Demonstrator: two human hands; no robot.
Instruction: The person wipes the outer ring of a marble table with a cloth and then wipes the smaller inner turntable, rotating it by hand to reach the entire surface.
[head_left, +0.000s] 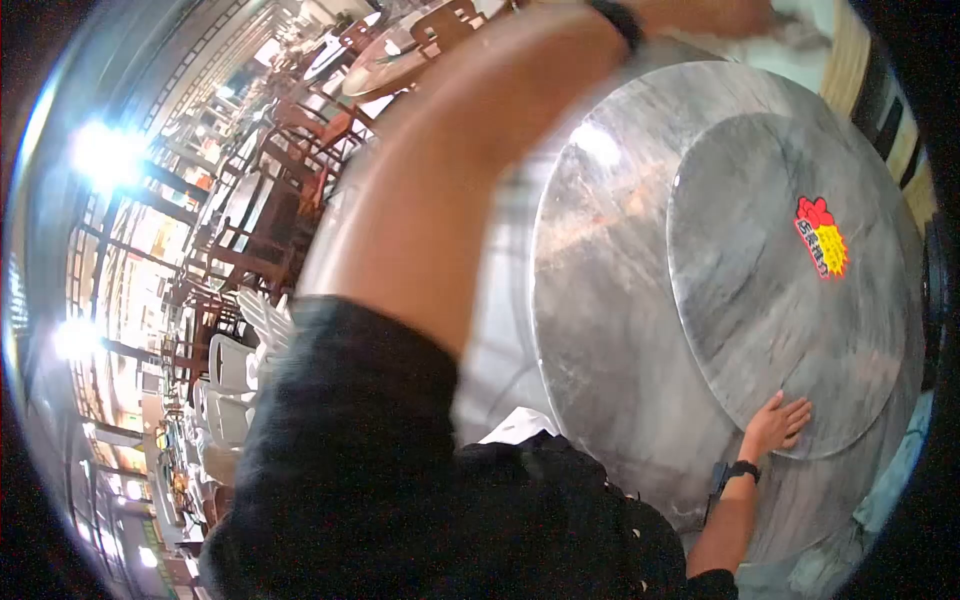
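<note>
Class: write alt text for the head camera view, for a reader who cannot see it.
A person's right hand lies flat on the rim of a round marble turntable bearing a red and yellow sticker, atop a larger round table. Their blurred left arm reaches across to the far edge.

Turntable (770, 290) on table (600, 330); chairs (290, 170) left.

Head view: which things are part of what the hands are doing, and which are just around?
In use:
- round marble table
- turntable, its edge under the right hand, fingers spread flat
- left hand, reaching across the far rim, blurred
- cloth by that hand, too blurred to be sure

Just around:
- red and yellow sticker
- wooden chairs
- white plastic chairs
</note>
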